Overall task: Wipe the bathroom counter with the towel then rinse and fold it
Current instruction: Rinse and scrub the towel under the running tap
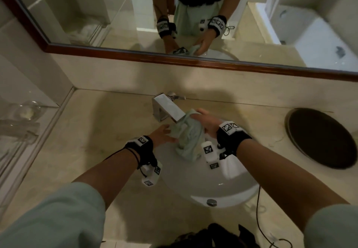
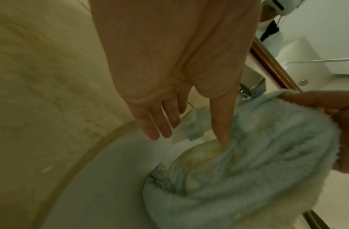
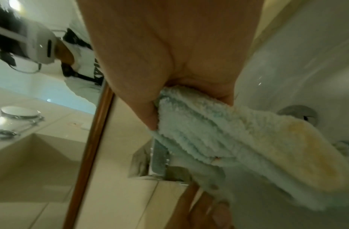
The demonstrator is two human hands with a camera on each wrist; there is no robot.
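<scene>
A person stood at a cream stone bathroom counter [image 1: 81, 131], both forearms reaching over a round white sink [image 1: 219, 185] set into it. The right hand [image 1: 208, 125] gripped a pale blue-green towel [image 1: 187, 137], its thumb and fingers closed around a bunched upper edge so that the cloth hung down in folds into the basin. From the right wrist view, the towel [image 3: 218, 139] was squeezed between thumb and palm, and a yellowish patch showed on its lower part. The towel's top sat just under the spout of a square chrome tap [image 1: 167, 110]; whether water was running could not be told.

The left hand [image 1: 161, 134] was held out flat beside the cloth, fingers straight and slightly spread. In the left wrist view, the thumb tip [image 2: 223, 137] pressed into the fluffy towel [image 2: 248, 170] while the other fingers [image 2: 160, 124] hung free of it above the sink's rim.

Both wrists wore black straps with small white marked blocks. A wood-framed mirror [image 1: 116, 15] ran along the wall behind the tap and reflected the hands. A dark round tray [image 1: 319, 137] lay on the counter to the right, well apart from the sink, and a chrome plug [image 1: 211, 201] sat in the basin.
</scene>
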